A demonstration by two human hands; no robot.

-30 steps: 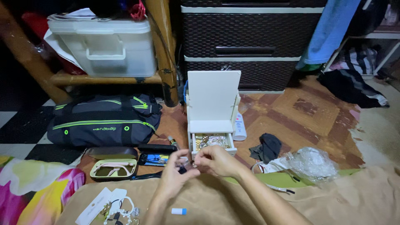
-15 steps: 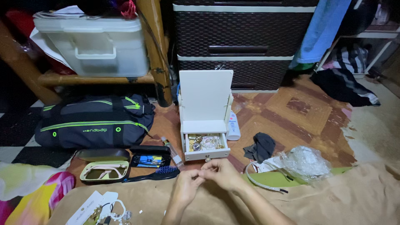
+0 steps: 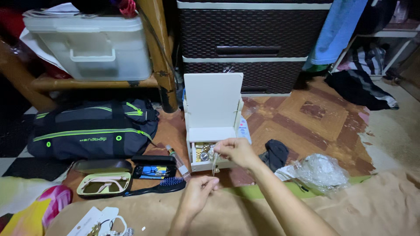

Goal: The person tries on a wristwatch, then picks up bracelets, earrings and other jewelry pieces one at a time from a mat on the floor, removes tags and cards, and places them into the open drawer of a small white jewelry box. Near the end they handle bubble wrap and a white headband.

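A small white jewellery box (image 3: 213, 102) stands on the floor with its bottom drawer (image 3: 205, 165) pulled out; watches and trinkets lie inside. My right hand (image 3: 236, 151) is raised over the drawer, pinching a thin chain (image 3: 215, 165) that dangles from its fingers. My left hand (image 3: 199, 194) sits lower, near the tan cloth, with fingertips closed; I cannot tell whether it holds the chain's lower end.
Left of the box lie a small bottle (image 3: 177, 158), a dark glasses case (image 3: 154, 167), an open green glasses case (image 3: 98, 183), a hairbrush (image 3: 157, 185) and a dark duffel bag (image 3: 89, 129). A dark cloth (image 3: 276, 153) and crumpled plastic bag (image 3: 321, 171) lie right. Brown drawers (image 3: 251, 43) stand behind.
My right hand has lifted away from my left toward the open drawer, drawing the thin chain up. My left hand stayed low. The view shifted slightly right.
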